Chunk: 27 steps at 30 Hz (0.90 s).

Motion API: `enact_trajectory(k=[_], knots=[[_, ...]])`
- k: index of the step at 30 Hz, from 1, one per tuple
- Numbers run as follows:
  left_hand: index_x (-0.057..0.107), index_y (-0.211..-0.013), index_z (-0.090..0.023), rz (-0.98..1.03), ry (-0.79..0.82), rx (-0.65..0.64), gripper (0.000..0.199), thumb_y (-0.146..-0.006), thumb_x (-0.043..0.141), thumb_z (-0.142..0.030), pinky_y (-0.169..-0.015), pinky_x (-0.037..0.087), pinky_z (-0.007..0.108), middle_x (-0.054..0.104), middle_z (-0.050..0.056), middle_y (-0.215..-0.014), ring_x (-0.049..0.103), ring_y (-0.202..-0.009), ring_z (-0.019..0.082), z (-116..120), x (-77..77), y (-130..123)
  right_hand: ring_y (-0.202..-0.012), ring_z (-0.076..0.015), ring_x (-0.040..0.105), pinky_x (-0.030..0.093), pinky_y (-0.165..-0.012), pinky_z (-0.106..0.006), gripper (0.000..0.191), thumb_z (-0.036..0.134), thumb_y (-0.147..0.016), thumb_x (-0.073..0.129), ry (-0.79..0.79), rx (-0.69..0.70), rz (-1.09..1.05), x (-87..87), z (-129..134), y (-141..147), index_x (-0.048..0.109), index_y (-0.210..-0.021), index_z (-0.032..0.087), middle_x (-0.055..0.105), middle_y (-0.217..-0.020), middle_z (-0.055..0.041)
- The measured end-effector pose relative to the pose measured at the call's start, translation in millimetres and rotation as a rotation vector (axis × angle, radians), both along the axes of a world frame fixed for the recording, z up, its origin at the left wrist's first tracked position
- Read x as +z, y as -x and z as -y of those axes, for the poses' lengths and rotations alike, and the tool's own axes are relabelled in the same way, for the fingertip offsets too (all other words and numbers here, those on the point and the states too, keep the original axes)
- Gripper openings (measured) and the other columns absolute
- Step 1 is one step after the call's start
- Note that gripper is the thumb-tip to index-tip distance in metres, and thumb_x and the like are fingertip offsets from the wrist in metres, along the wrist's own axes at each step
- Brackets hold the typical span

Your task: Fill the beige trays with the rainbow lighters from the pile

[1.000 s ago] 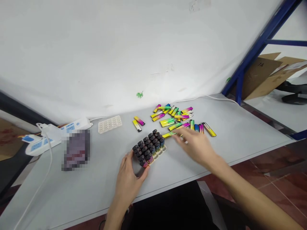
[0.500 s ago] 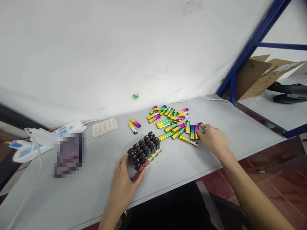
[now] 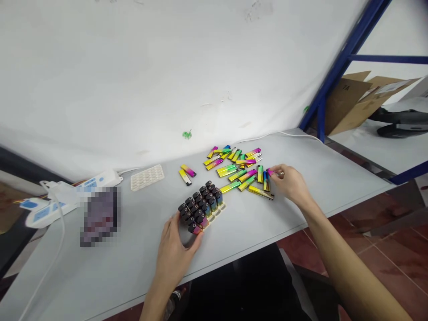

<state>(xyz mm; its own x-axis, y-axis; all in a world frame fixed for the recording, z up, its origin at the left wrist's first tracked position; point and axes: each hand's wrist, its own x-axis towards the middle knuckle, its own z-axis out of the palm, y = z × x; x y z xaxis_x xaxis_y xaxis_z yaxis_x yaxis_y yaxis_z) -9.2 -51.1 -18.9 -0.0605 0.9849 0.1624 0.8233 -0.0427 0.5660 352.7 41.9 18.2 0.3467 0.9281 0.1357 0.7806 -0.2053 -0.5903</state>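
My left hand holds the near left end of a cream tray, thumb and fingers on its two sides. Black-topped lighters stand upright in rows in the tray, and several slots along its right edge show bare. My right hand pinches a magenta lighter at the right end of the loose pile; most of that lighter is hidden by the fingers. Several shiny yellow, green, blue and magenta lighters lie scattered behind and right of the tray. Two more lighters lie behind it, to the left.
A second cream tray with bare slots lies near the wall. Further left are white power strips with cables and a blurred dark object. Blue shelf framing and a cardboard box stand at the right.
My right hand has shifted slightly left and up, now with the magenta lighter in its fingers. My left hand still holds the tray. The camera view has moved a little.
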Motion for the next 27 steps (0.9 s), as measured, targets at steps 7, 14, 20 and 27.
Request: enact_trajectory(k=[7, 14, 20, 27], knots=[[0.038, -0.143, -0.014, -0.001, 0.006, -0.008, 0.075, -0.084, 0.062, -0.053, -0.107, 0.045, 0.053, 0.055, 0.017, -0.131, 0.054, -0.126, 0.034, 0.5, 0.9, -1.3, -0.073, -0.0173, 0.063, 0.049, -0.066, -0.029, 0.042, 0.031, -0.082, 0.056, -0.033, 0.079, -0.756, 3.5, 5.0, 30.3, 0.061, -0.121, 0.017, 0.070, -0.083, -0.0042], [0.038, -0.143, -0.016, 0.007, 0.014, -0.004, 0.072, -0.084, 0.061, -0.052, -0.107, 0.044, 0.055, 0.054, 0.017, -0.132, 0.051, -0.130, 0.036, 0.9, 1.8, -2.4, -0.049, -0.0068, 0.033, 0.028, -0.043, -0.022, 0.034, 0.045, -0.084, 0.064, 0.199, 0.283, -1.229, 8.6, 10.8, 79.0, 0.066, -0.098, 0.014, 0.048, -0.070, 0.0033], [0.039, -0.142, -0.017, 0.011, 0.002, 0.000, 0.072, -0.084, 0.062, -0.052, -0.105, 0.046, 0.056, 0.056, 0.016, -0.130, 0.053, -0.128, 0.037, 1.8, 1.3, -2.3, -0.049, -0.0093, 0.037, 0.037, -0.048, -0.024, 0.054, 0.066, -0.090, 0.051, 0.100, 0.563, -0.976, 6.0, -3.4, 106.2, 0.062, -0.114, 0.019, 0.038, -0.064, 0.0074], [0.040, -0.140, -0.017, 0.008, 0.006, 0.004, 0.069, -0.083, 0.062, -0.050, -0.105, 0.047, 0.055, 0.056, 0.016, -0.132, 0.052, -0.130, 0.036, 3.4, 1.1, -2.7, -0.042, -0.0089, 0.020, 0.018, -0.042, -0.024, 0.063, 0.079, -0.088, 0.037, 0.121, 0.453, -1.039, -10.4, -15.4, 125.2, 0.048, -0.063, 0.022, 0.022, -0.050, 0.0076]])
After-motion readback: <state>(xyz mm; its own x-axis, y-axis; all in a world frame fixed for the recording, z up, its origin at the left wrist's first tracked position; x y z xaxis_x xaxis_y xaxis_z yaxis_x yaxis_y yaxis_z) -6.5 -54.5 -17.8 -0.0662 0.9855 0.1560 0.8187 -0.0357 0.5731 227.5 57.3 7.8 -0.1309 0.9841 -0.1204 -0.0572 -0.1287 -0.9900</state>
